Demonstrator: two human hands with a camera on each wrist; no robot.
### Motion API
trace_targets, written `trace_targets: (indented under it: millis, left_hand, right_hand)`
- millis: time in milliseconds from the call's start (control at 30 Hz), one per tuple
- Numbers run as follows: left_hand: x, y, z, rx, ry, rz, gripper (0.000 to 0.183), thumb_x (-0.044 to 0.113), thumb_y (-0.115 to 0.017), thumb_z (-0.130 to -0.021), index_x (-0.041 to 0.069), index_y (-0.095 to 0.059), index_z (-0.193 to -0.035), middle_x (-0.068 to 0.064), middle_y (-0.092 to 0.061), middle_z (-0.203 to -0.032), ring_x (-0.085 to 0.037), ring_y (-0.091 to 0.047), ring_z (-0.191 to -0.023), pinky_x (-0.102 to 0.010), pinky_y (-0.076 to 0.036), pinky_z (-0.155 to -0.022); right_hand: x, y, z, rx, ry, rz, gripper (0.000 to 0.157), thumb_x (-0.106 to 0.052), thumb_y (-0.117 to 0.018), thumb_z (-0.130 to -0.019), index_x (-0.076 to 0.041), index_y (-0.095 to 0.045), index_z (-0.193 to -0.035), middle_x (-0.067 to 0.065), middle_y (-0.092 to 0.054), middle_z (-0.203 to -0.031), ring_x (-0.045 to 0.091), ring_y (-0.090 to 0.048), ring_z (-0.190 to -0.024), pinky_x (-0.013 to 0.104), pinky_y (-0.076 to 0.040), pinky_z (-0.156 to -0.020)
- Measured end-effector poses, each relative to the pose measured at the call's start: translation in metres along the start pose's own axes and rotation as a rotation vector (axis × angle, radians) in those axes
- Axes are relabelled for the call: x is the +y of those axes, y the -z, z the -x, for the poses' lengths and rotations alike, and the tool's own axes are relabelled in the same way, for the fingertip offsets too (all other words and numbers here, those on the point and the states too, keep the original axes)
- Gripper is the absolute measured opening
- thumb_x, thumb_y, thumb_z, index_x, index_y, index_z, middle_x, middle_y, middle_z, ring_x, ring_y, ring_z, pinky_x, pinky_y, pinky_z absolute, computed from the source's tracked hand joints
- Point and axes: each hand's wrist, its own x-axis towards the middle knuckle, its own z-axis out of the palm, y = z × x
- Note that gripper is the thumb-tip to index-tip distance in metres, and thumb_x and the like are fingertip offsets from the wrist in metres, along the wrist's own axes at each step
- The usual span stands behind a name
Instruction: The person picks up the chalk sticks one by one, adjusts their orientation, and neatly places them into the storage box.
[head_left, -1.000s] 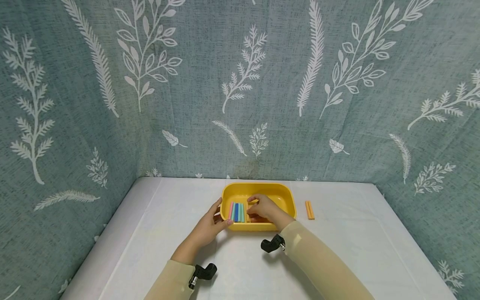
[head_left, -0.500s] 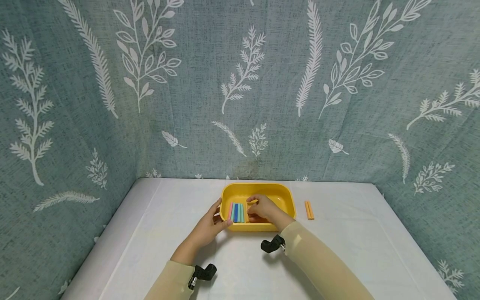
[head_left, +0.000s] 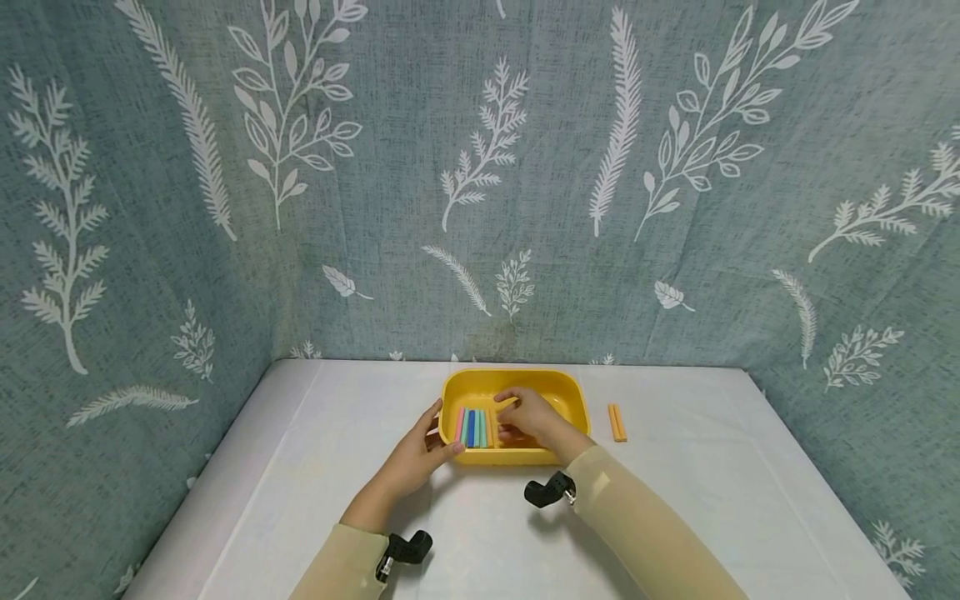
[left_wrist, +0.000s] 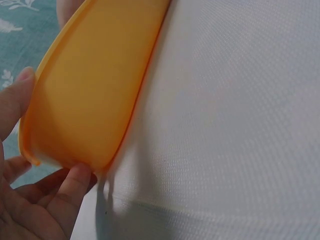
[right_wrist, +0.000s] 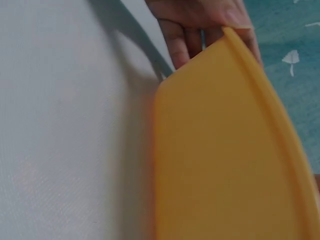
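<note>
A yellow plastic tray stands on the white-covered table. Its left end is gripped by my left hand, thumb over the front rim and fingers around the side; the left wrist view shows these fingers along the tray wall. Inside lies a side-by-side row of chalk sticks in pink, green and blue. An orange chalk stick forms the right end of that row. My right hand reaches in over the front rim, its bent fingers at the orange stick; its palm hides part of the tray floor.
Two more orange chalk sticks lie together on the table to the right of the tray. A patterned blue-green cloth hangs behind and at both sides. The white table extends around the tray.
The orange stick beside my right fingers now sits closer against the row. Both hands stay almost where they were, and the head view has shifted slightly.
</note>
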Motion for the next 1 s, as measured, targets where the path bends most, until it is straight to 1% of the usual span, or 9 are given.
trace_targets:
  millis: [100,267,500,600,733,867,1000]
  left_hand:
    - [0.000,0.000,0.000,0.001,0.002,0.007,0.088,0.028,-0.072,-0.094,0.012,-0.018,-0.161,-0.021,-0.040,-0.153,-0.037,-0.052,-0.131,-0.046,-0.048,-0.104]
    - [0.000,-0.001,0.000,0.001,0.000,0.020,0.088,0.027,-0.072,-0.094,0.012,-0.018,-0.161,-0.021,-0.040,-0.153,-0.037,-0.051,-0.132,-0.046,-0.047,-0.105]
    - [0.000,0.000,-0.001,0.004,0.008,0.012,0.089,0.029,-0.073,-0.094,0.013,-0.018,-0.161,-0.021,-0.039,-0.154,-0.037,-0.051,-0.132,-0.046,-0.047,-0.105]
    - [-0.001,0.000,-0.001,0.004,0.006,0.011,0.089,0.029,-0.073,-0.094,0.013,-0.018,-0.161,-0.021,-0.039,-0.154,-0.037,-0.051,-0.132,-0.046,-0.047,-0.105]
    - [-0.001,-0.001,-0.001,-0.001,0.002,0.014,0.089,0.029,-0.073,-0.094,0.013,-0.018,-0.162,-0.020,-0.039,-0.154,-0.036,-0.051,-0.132,-0.045,-0.048,-0.104]
    - [-0.001,-0.001,-0.001,-0.004,0.001,0.016,0.088,0.028,-0.072,-0.094,0.013,-0.017,-0.162,-0.020,-0.039,-0.154,-0.036,-0.050,-0.132,-0.045,-0.048,-0.104]
    - [0.000,-0.001,-0.001,0.000,0.005,0.008,0.089,0.029,-0.072,-0.094,0.013,-0.017,-0.162,-0.020,-0.038,-0.155,-0.037,-0.050,-0.133,-0.046,-0.048,-0.104]
  right_hand:
    - [-0.001,0.004,0.002,-0.010,0.003,-0.023,0.036,0.003,-0.065,-0.094,-0.003,-0.057,-0.128,0.017,-0.065,-0.096,0.019,-0.066,-0.062,0.031,-0.061,-0.063]
    - [-0.005,0.012,0.011,-0.020,0.028,-0.039,0.038,0.004,-0.064,-0.095,0.000,-0.056,-0.131,0.020,-0.064,-0.101,0.021,-0.065,-0.067,0.033,-0.062,-0.066]
    - [-0.015,0.022,0.024,-0.018,0.046,-0.076,0.037,0.005,-0.062,-0.095,0.004,-0.056,-0.131,0.019,-0.059,-0.096,0.021,-0.061,-0.068,0.037,-0.062,-0.071]
    - [-0.017,0.028,0.027,-0.027,0.058,-0.099,0.035,0.004,-0.060,-0.097,0.005,-0.056,-0.131,0.018,-0.058,-0.097,0.021,-0.061,-0.070,0.038,-0.062,-0.073]
    - [-0.021,0.038,0.034,-0.036,0.072,-0.118,0.034,0.001,-0.058,-0.099,0.005,-0.056,-0.132,0.020,-0.058,-0.104,0.022,-0.062,-0.073,0.036,-0.061,-0.073]
    - [-0.024,0.048,0.045,-0.018,0.089,-0.108,0.033,-0.001,-0.058,-0.100,0.004,-0.057,-0.132,0.020,-0.059,-0.110,0.023,-0.062,-0.078,0.032,-0.061,-0.071]
    - [-0.026,0.057,0.056,-0.003,0.116,-0.097,0.032,-0.003,-0.059,-0.100,0.004,-0.058,-0.131,0.022,-0.058,-0.116,0.023,-0.063,-0.082,0.035,-0.061,-0.075]
